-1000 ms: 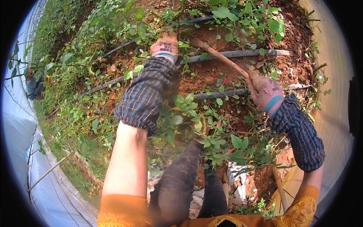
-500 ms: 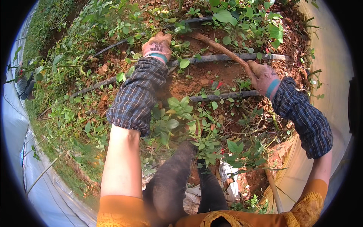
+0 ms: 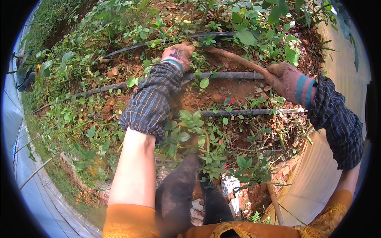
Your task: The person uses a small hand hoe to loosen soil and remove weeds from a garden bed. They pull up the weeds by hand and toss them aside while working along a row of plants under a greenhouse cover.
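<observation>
Now the right hand point(image 3: 286, 81) clamps the brown handle point(image 3: 238, 60); its far end meets the left hand point(image 3: 179, 53), closed on weeds point(image 3: 198, 63).

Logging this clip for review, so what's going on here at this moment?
A person in gloves and plaid sleeve covers leans over a raised bed of red soil thick with leafy weeds. The right hand grips the end of a brown wooden handle that runs toward the left hand, which is down among the plants at its far end. Black irrigation hoses lie along the bed, and pale plastic sheeting flanks it.
</observation>
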A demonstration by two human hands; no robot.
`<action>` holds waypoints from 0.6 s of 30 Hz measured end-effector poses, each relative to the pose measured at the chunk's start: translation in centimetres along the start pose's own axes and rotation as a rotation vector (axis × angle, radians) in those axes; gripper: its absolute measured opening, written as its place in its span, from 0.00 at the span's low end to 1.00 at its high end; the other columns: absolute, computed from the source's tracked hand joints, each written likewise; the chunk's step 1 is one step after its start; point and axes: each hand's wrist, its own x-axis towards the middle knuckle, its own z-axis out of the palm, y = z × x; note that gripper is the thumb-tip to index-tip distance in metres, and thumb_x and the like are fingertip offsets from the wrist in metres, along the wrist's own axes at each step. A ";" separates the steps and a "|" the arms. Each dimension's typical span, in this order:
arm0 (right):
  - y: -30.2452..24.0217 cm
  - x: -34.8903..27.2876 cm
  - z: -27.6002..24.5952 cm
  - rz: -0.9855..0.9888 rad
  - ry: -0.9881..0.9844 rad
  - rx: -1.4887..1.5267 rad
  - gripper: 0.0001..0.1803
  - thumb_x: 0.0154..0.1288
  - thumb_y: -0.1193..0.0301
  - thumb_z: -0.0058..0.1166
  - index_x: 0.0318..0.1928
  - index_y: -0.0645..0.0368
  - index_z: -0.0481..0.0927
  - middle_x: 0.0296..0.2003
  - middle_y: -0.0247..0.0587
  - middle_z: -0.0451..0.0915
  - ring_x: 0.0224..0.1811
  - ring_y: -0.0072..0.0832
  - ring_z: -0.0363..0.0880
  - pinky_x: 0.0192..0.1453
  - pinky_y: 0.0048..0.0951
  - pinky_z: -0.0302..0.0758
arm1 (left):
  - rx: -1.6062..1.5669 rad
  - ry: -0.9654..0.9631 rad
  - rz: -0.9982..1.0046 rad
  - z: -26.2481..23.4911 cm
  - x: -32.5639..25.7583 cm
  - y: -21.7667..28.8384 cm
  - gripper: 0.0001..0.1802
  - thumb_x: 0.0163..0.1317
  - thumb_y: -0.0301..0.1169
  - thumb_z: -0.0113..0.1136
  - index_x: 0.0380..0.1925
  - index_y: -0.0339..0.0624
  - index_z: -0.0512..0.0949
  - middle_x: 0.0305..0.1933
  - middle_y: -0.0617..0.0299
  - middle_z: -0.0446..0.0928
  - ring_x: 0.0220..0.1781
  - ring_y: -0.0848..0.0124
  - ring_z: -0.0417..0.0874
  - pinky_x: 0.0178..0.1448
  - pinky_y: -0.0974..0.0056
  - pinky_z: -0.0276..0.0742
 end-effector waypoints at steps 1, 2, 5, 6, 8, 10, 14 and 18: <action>0.9 1.2 1.1 0.042 0.002 -0.036 0.15 0.69 0.64 0.48 0.34 0.64 0.77 0.19 0.49 0.74 0.21 0.35 0.74 0.28 0.40 0.70 | -0.009 -0.004 -0.014 0.0 0.2 -0.1 0.25 0.54 0.27 0.58 0.54 0.49 0.72 0.65 0.57 0.66 0.62 0.58 0.73 0.62 0.58 0.74; 2.3 1.1 2.0 0.086 -0.007 0.021 0.16 0.70 0.63 0.47 0.39 0.66 0.77 0.21 0.48 0.76 0.22 0.34 0.75 0.27 0.39 0.69 | -0.032 -0.010 -0.024 0.2 0.4 0.1 0.24 0.54 0.28 0.59 0.54 0.49 0.72 0.65 0.57 0.67 0.61 0.58 0.74 0.62 0.57 0.73; 6.4 1.6 7.5 0.076 0.125 0.193 0.17 0.71 0.62 0.46 0.47 0.64 0.77 0.25 0.50 0.78 0.26 0.37 0.77 0.32 0.38 0.73 | -0.040 -0.012 -0.047 0.3 1.0 0.2 0.24 0.55 0.31 0.57 0.55 0.51 0.74 0.62 0.60 0.69 0.62 0.60 0.73 0.63 0.58 0.72; 7.4 1.6 9.5 0.106 0.176 0.150 0.18 0.71 0.61 0.46 0.49 0.64 0.76 0.26 0.52 0.79 0.27 0.39 0.79 0.34 0.38 0.74 | -0.036 0.002 -0.047 0.4 1.0 0.3 0.22 0.57 0.32 0.57 0.54 0.50 0.74 0.62 0.60 0.70 0.62 0.60 0.73 0.63 0.58 0.72; 9.0 1.6 12.5 0.081 0.257 0.067 0.16 0.71 0.64 0.45 0.51 0.62 0.75 0.29 0.54 0.80 0.31 0.39 0.82 0.35 0.36 0.76 | -0.043 0.034 -0.076 0.6 0.9 0.6 0.22 0.57 0.34 0.57 0.54 0.51 0.74 0.61 0.61 0.71 0.62 0.61 0.74 0.63 0.58 0.72; 9.4 1.9 14.1 -0.004 0.380 0.067 0.16 0.71 0.64 0.46 0.52 0.62 0.74 0.27 0.54 0.79 0.30 0.43 0.82 0.34 0.38 0.76 | -0.042 0.058 -0.092 0.8 0.7 0.9 0.22 0.57 0.34 0.57 0.54 0.51 0.74 0.61 0.61 0.71 0.61 0.62 0.74 0.63 0.58 0.72; 7.4 -0.3 12.7 0.013 0.303 0.027 0.17 0.71 0.66 0.46 0.55 0.61 0.72 0.28 0.53 0.79 0.30 0.41 0.81 0.34 0.35 0.76 | -0.002 0.024 -0.097 1.1 0.0 1.0 0.23 0.56 0.34 0.57 0.54 0.53 0.74 0.61 0.62 0.72 0.61 0.62 0.74 0.63 0.58 0.71; 3.8 -7.6 8.2 0.168 0.018 0.494 0.23 0.71 0.72 0.43 0.65 0.59 0.64 0.30 0.35 0.75 0.26 0.17 0.70 0.31 0.22 0.70 | -0.063 0.002 -0.101 1.6 -0.7 0.8 0.23 0.56 0.33 0.55 0.55 0.53 0.74 0.61 0.62 0.71 0.62 0.61 0.74 0.63 0.58 0.71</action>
